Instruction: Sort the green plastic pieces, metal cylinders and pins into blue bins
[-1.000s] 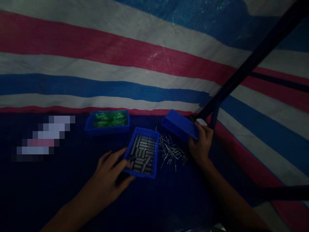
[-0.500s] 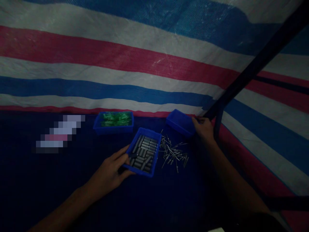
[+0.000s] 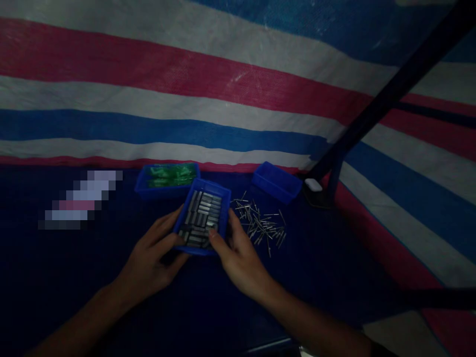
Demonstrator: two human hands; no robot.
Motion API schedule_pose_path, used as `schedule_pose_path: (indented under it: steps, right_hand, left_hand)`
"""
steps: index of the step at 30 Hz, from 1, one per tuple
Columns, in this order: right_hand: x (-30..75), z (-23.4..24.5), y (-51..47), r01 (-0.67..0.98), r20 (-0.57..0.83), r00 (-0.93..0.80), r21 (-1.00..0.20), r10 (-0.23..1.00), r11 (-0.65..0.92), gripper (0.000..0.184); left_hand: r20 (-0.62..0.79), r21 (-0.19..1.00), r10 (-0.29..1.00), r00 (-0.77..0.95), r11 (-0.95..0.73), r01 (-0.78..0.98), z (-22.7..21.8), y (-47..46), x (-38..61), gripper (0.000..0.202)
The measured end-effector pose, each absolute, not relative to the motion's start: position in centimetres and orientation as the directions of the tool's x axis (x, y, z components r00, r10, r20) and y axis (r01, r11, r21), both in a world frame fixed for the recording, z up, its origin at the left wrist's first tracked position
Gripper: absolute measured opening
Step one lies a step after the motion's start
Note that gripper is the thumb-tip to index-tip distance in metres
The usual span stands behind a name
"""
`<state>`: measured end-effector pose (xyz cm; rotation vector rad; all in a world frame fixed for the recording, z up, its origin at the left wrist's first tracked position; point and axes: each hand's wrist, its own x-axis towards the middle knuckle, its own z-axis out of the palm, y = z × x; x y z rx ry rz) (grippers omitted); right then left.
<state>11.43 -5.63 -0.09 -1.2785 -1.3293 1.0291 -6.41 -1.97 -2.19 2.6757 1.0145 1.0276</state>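
A small blue tray point(image 3: 223, 198) filled with several grey metal blocks sits tilted between my two hands. My left hand point(image 3: 150, 258) grips its left edge, fingers curled around the rim. My right hand point(image 3: 238, 255) holds its right front corner, thumb on the rim. Just right of the tray a heap of thin metal pins point(image 3: 262, 225) lies loose on the dark blue surface. An empty blue tray point(image 3: 277, 181) rests behind the pins, with no hand on it.
A blue tray of green parts point(image 3: 167, 179) stands behind the gripped tray. A small white object point(image 3: 313, 185) lies by the foot of a dark slanted frame bar point(image 3: 375, 109). A striped red, white and blue tarp point(image 3: 208, 99) hangs behind.
My right hand left the empty blue tray at the back right and came to the tray of metal blocks. That tray shifted left and slightly up, held from both sides.
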Motion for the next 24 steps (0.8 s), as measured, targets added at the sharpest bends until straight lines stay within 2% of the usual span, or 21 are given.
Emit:
schedule_pose_path:
  steps: [4,6,9,12,14,17,20,24]
  right_hand:
    - [9.9,-0.1,-4.2,0.076,-0.009,-0.025,-0.997,1.000,-0.007,0.046]
    - [9.5,-0.2,-3.7,0.149,-0.041,-0.070,-0.988,0.997,-0.030,0.045]
    - [9.5,-0.1,-3.4,0.360,0.038,-0.106,-0.930,0.994,0.074,0.043]
    - [10.4,0.4,-3.3,0.537,0.107,-0.132,-0.828,0.985,0.162,0.043]
    - [11.3,1.0,-2.9,0.627,0.082,-0.196,-0.756,0.977,0.189,0.045]
    - [12.7,1.9,-1.5,0.748,-0.014,-0.323,-0.616,0.946,0.246,0.042]
    - [13.3,3.2,0.1,0.815,-0.170,-0.450,-0.480,0.877,0.325,0.035]
    - [12.5,4.8,1.4,0.863,-0.329,-0.499,-0.270,0.802,0.427,0.032]
  left_hand:
    - [0.630,0.305,0.595,0.499,-0.780,0.546,-1.4,-1.8,-7.0,0.017]
    - [0.660,0.275,0.574,0.485,-0.785,0.556,-1.0,-1.9,-7.3,0.021]
    - [0.655,0.262,0.578,0.486,-0.778,0.571,-0.6,-1.9,-7.6,0.025]
    - [0.628,0.305,0.612,0.481,-0.762,0.571,-0.8,-1.7,-7.7,0.026]
    - [0.604,0.337,0.641,0.475,-0.745,0.577,-1.1,-1.5,-7.7,0.027]
    - [0.579,0.397,0.678,0.454,-0.720,0.570,-1.3,-1.4,-7.6,0.031]
    - [0.551,0.424,0.698,0.458,-0.706,0.567,-1.3,-1.4,-7.5,0.034]
    - [0.358,0.435,0.706,0.611,-0.705,0.560,-0.9,-1.2,-7.5,0.048]
